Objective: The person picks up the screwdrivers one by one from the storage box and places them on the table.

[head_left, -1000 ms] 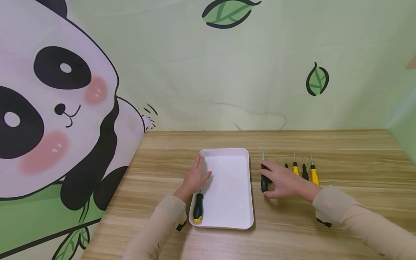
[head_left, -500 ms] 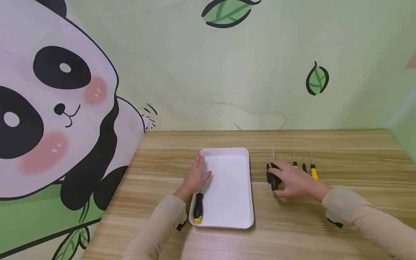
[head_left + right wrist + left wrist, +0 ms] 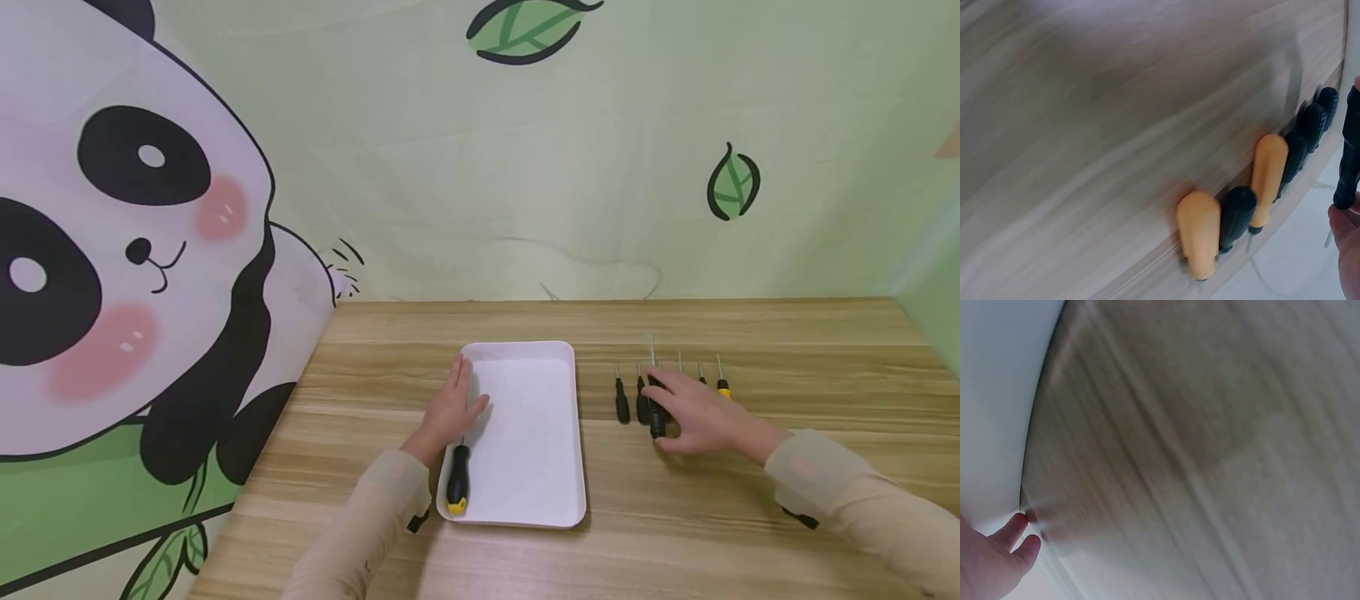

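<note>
In the head view my left hand (image 3: 447, 414) rests on the left rim of a white rectangular tray (image 3: 528, 450), its fingers straight and the thumb over the inside. A black screwdriver with a yellow end (image 3: 457, 482) lies along that side of the tray, its shaft partly under the hand. To the right, my right hand (image 3: 705, 414) holds a black-handled screwdriver (image 3: 657, 422) by its two ends, shaft pointing away. It hovers over a row of screwdrivers. In the right wrist view, the held screwdriver (image 3: 1350, 147) is apart from the row and the table.
Black screwdrivers (image 3: 622, 405) and yellow ones (image 3: 1199, 228) lie side by side right of the tray; my right hand hides part of the row. The wooden table (image 3: 390, 350) meets a green cloth backdrop (image 3: 420, 167) with a printed panda at left.
My right hand has moved right along the row with the black screwdriver, uncovering black screwdrivers at the row's left end. The left hand and tray have stayed put.
</note>
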The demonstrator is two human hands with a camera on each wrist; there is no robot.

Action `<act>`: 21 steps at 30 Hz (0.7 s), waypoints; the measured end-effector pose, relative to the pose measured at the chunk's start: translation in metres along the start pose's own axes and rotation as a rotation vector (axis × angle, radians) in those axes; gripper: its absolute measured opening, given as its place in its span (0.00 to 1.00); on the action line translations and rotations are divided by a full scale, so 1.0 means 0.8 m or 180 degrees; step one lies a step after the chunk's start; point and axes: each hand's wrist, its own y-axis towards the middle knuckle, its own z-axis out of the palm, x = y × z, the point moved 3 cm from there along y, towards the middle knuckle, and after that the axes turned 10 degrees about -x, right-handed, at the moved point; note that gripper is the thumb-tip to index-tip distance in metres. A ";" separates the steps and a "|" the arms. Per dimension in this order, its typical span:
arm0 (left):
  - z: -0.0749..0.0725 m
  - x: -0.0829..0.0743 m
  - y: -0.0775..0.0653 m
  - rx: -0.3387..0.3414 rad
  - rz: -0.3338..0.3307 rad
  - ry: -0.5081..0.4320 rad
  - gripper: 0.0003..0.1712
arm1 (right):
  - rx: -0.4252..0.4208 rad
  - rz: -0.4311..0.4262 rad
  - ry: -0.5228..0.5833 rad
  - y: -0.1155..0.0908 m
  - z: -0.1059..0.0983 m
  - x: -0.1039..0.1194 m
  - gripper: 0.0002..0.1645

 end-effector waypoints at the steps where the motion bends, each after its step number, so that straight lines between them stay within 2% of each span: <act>1: 0.000 0.000 0.000 -0.0002 0.0002 -0.0004 0.44 | -0.0003 0.0000 -0.0007 -0.002 -0.001 -0.002 0.39; 8: 0.000 0.001 0.001 -0.0013 0.0024 0.0016 0.43 | 0.0119 0.0092 -0.0049 -0.013 -0.008 -0.014 0.39; 21: 0.004 0.003 0.002 0.0007 -0.0032 0.0007 0.44 | 0.0164 0.0175 -0.0109 -0.029 -0.014 -0.033 0.40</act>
